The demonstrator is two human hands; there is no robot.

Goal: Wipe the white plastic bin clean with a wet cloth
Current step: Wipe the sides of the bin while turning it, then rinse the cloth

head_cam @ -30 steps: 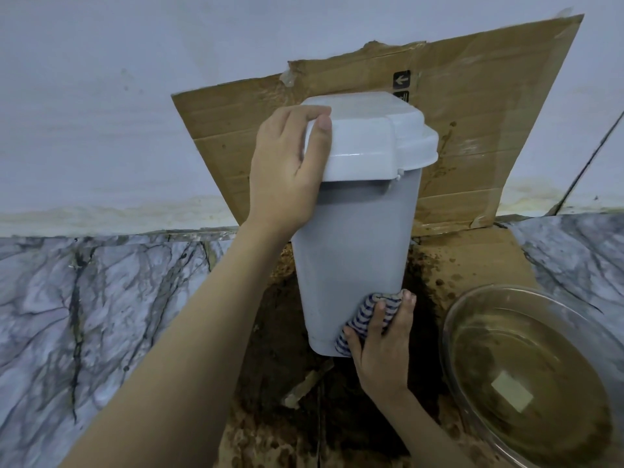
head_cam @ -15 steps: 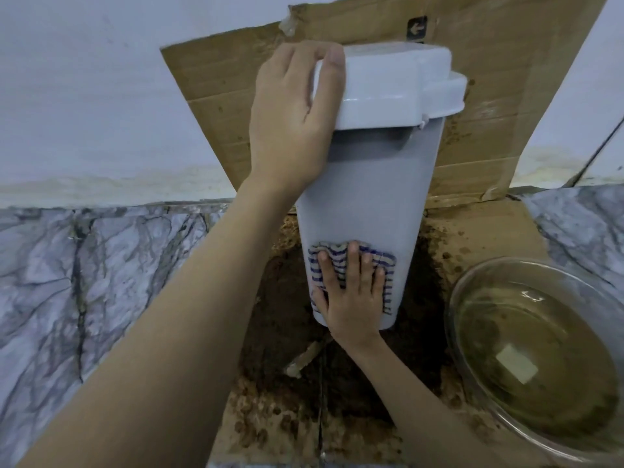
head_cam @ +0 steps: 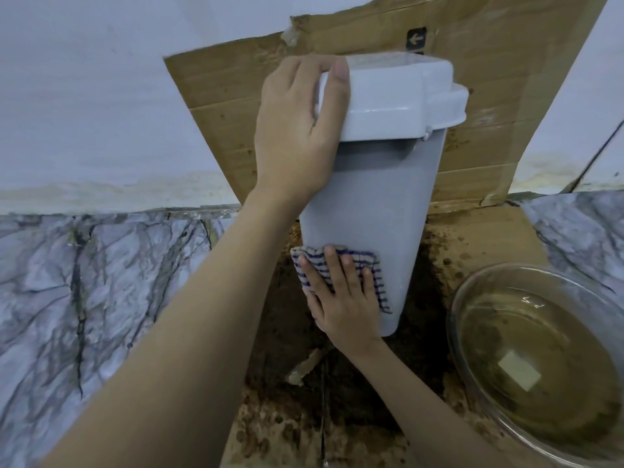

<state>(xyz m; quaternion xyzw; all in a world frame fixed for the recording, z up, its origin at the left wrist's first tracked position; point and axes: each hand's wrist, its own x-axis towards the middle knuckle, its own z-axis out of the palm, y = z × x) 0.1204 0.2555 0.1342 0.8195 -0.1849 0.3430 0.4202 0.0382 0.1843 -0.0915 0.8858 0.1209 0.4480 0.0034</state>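
The white plastic bin [head_cam: 371, 204] with its lid on is tilted and lifted off the floor in the middle of the view. My left hand [head_cam: 297, 130] grips the left side of the lid and rim. My right hand [head_cam: 341, 298] lies flat with fingers spread, pressing a blue-and-white striped cloth [head_cam: 374, 275] against the lower front wall of the bin. Part of the cloth is hidden under my fingers.
A glass bowl [head_cam: 462, 298] of murky brownish water stands at the lower right. Stained, wet cardboard [head_cam: 472, 241] covers the floor under the bin and leans up the wall behind. Grey veined marble floor [head_cam: 101, 282] spreads to the left.
My right hand has moved the cloth from the bin's bottom right corner up onto its front wall and spread it flat, then slid it slightly left. My left hand keeps its hold on the lid.
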